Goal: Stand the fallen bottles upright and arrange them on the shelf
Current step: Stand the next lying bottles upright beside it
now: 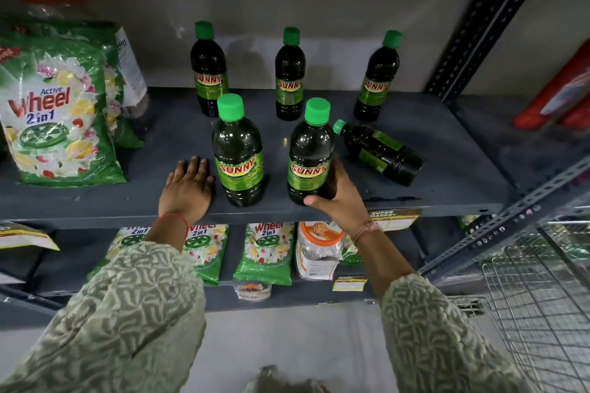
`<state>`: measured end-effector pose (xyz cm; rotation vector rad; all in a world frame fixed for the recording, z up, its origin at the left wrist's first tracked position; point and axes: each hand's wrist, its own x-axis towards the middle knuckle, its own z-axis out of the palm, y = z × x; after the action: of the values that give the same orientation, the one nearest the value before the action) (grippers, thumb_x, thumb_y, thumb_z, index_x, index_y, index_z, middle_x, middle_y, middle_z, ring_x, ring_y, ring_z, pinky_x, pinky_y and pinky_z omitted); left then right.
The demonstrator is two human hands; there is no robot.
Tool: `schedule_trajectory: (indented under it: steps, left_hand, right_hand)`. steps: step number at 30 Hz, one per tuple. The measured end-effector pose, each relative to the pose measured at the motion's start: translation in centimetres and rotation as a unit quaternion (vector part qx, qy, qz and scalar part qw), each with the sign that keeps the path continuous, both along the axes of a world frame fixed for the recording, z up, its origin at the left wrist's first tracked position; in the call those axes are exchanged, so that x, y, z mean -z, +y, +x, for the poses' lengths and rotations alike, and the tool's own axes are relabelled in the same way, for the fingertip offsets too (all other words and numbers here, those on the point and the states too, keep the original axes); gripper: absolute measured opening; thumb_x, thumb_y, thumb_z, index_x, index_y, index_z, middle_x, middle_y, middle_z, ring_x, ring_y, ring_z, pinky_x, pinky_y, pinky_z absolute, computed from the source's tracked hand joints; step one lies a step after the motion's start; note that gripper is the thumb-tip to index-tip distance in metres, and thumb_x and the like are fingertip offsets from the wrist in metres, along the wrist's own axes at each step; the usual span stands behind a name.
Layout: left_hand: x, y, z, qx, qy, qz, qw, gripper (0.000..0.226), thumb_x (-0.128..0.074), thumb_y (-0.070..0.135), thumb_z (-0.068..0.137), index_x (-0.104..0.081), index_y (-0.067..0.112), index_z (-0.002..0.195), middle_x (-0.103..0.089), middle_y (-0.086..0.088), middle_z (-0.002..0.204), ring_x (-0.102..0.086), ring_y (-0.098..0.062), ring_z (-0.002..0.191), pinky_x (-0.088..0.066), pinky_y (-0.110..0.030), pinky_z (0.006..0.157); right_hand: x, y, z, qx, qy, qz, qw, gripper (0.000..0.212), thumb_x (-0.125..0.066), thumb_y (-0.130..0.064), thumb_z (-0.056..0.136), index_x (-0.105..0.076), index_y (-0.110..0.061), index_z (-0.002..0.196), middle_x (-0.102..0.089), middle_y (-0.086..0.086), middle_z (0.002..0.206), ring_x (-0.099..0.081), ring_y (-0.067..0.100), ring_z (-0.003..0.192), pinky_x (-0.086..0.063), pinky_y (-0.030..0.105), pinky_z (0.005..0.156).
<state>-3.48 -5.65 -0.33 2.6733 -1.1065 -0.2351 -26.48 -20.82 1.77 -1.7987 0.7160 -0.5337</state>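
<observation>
Now right hand (338,198) grips a glossy dark upright bottle (309,153); left hand (188,188) lies flat, empty.

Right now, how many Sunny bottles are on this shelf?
6. Back row: left, middle, right. Front: left, one held by the right hand, and one fallen. None seems hidden.

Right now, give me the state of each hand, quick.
Left hand: open, flat on the shelf, holding nothing.
Right hand: closed around the front right bottle, which stands upright.
</observation>
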Motion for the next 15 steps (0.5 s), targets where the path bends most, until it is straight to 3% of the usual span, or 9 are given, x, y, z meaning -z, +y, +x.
schedule_trajectory:
  steps: [1,3,5,6,8,10,12,15]
  left_hand:
    - [0.1,0.0,-0.1,0.001,0.000,0.000,1.000,0.051,-0.024,0.028,0.096,-0.015,0.013,0.144,-0.013,-0.009,0.157,-0.009,-0.030,0.144,-0.012,-0.044,0.117]
    - [0.3,0.1,0.0,-0.001,-0.002,0.001,1.000,0.051,-0.024,0.029,0.096,-0.014,0.014,0.144,-0.013,-0.008,0.157,-0.009,-0.030,0.144,-0.012,-0.044,0.118]
    - [0.5,0.1,0.1,0.003,-0.008,0.008,1.000,0.051,-0.024,0.028,0.096,-0.014,0.015,0.145,-0.013,-0.008,0.157,-0.009,-0.030,0.144,-0.012,-0.045,0.118]
    - [0.6,0.2,0.2,0.005,-0.011,0.012,1.000,0.052,-0.025,0.028,0.096,-0.014,0.015,0.145,-0.013,-0.008,0.157,-0.009,-0.031,0.144,-0.013,-0.045,0.118]
    - [0.6,0.2,0.2,0.004,-0.014,0.011,1.000,0.052,-0.027,0.027,0.096,-0.016,0.015,0.144,-0.013,-0.008,0.157,-0.010,-0.031,0.143,-0.013,-0.045,0.117]
    - [0.7,0.1,0.2,0.003,-0.020,0.005,1.000,0.051,-0.029,0.026,0.095,-0.019,0.013,0.144,-0.016,-0.010,0.156,-0.012,-0.032,0.143,-0.014,-0.046,0.117]
    - [0.8,0.2,0.3,0.001,-0.025,0.007,1.000,0.050,-0.032,0.025,0.095,-0.022,0.012,0.143,-0.020,-0.012,0.155,-0.015,-0.034,0.142,-0.017,-0.047,0.115]
    - [1.1,0.2,0.6,0.002,-0.035,0.008,0.999,0.047,-0.037,0.024,0.093,-0.033,0.009,0.137,-0.034,-0.016,0.147,-0.025,-0.037,0.136,-0.025,-0.052,0.112]
  right_hand:
    - [-0.1,-0.1,-0.4,0.019,-0.015,-0.004,1.000,0.098,-0.077,-0.035,0.064,-0.021,-0.014,0.142,-0.034,0.006,0.148,-0.031,0.017,0.136,-0.027,0.043,0.115]
    - [-1.5,-1.3,-1.4,0.092,0.004,-0.111,0.990,0.101,-0.070,-0.047,0.071,-0.009,-0.016,0.145,-0.011,0.005,0.157,-0.009,0.018,0.144,-0.010,0.039,0.118]
    - [-3.7,-4.1,-2.2,0.163,0.102,-0.276,0.942,0.099,-0.066,-0.053,0.073,-0.010,-0.014,0.145,-0.005,0.009,0.157,-0.003,0.025,0.144,-0.005,0.039,0.117]
    - [-5.0,-6.1,-2.3,0.172,0.180,-0.314,0.916,0.102,-0.067,-0.055,0.071,-0.012,-0.012,0.144,-0.008,0.012,0.157,-0.006,0.029,0.144,-0.007,0.041,0.117]
    - [-6.5,-9.9,-1.7,0.131,0.350,-0.297,0.879,0.112,-0.074,-0.057,0.061,-0.014,-0.010,0.143,-0.025,0.017,0.151,-0.022,0.035,0.139,-0.021,0.046,0.113]
    - [-6.9,-12.0,-0.9,0.072,0.455,-0.222,0.859,0.115,-0.079,-0.054,0.056,-0.014,-0.012,0.141,-0.043,0.015,0.141,-0.040,0.035,0.129,-0.036,0.045,0.105]
    - [-6.3,-12.7,-0.3,0.056,0.492,-0.205,0.844,0.111,-0.081,-0.051,0.054,-0.019,-0.015,0.140,-0.048,0.011,0.137,-0.045,0.033,0.125,-0.038,0.044,0.102]
    - [-4.9,-12.5,0.1,0.122,0.473,-0.239,0.839,0.092,-0.082,-0.044,0.056,-0.036,-0.016,0.130,-0.050,0.012,0.132,-0.043,0.033,0.124,-0.035,0.047,0.099]
